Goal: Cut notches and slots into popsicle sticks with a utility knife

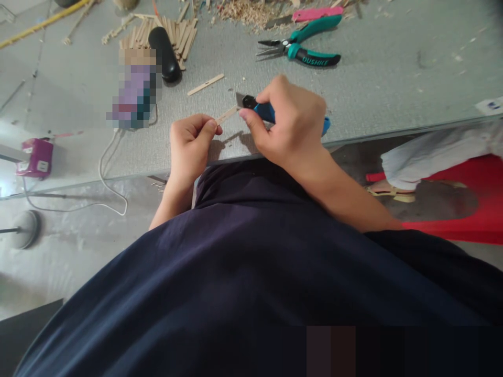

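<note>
My left hand (193, 141) pinches one end of a thin wooden stick (228, 113) between thumb and fingers, just above the table's front edge. A blue utility knife (266, 111) is gripped in my right hand (293, 118), its blade pointing left. The blade lies at the stick's far end, and my right thumb is close to that same end; whether the thumb touches it I cannot tell. Beyond my hands, a second wooden stick (205, 84) lies flat on the table. Needle-nose pliers (301, 44) with green and black handles rest farther back, their jaws apart.
On the grey table (377, 78), a pile of wooden sticks (184, 39) lies under a black case (165, 55), beside a blurred-out device (133, 97) with a white cable. Wood shavings (251, 13) and a pink-handled tool (317, 14) sit behind. A person's leg (436, 152) and a red stool (483, 193) are at right.
</note>
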`<state>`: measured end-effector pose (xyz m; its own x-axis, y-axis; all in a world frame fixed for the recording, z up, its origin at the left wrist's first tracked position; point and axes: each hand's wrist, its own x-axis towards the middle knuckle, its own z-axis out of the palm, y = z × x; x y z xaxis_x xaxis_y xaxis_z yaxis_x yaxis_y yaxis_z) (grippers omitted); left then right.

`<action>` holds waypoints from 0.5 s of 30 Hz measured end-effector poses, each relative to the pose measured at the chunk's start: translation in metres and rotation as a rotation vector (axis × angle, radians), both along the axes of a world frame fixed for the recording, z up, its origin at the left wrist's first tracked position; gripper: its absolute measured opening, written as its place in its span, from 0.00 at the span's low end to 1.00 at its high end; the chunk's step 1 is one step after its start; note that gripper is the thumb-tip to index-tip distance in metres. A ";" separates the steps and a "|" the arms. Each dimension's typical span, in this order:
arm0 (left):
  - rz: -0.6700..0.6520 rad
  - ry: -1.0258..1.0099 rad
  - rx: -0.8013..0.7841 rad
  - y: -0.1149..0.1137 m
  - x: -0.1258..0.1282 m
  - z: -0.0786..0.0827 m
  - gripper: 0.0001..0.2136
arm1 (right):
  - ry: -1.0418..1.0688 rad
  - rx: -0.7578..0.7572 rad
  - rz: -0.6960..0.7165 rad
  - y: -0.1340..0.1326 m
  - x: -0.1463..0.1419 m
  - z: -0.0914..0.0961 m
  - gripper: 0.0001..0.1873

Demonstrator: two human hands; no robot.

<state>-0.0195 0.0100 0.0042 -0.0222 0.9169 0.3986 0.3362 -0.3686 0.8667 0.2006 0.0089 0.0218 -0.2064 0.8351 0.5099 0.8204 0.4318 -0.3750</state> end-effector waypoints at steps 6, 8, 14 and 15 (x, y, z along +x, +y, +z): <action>0.058 0.037 0.044 0.000 0.004 -0.003 0.14 | -0.062 -0.093 0.115 0.002 -0.002 -0.004 0.19; 0.063 0.041 0.059 0.000 0.005 -0.004 0.14 | -0.113 -0.074 0.154 0.005 -0.003 -0.007 0.20; 0.078 0.034 0.105 0.002 0.005 -0.009 0.12 | -0.030 -0.048 0.224 0.011 0.000 0.008 0.17; 0.070 0.031 0.111 0.002 0.004 -0.010 0.12 | 0.029 -0.073 0.244 0.011 0.001 0.017 0.14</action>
<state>-0.0156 0.0118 -0.0054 -0.0703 0.8638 0.4989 0.3908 -0.4363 0.8105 0.2017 0.0198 0.0385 -0.3926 0.7969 0.4592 0.6835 0.5868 -0.4342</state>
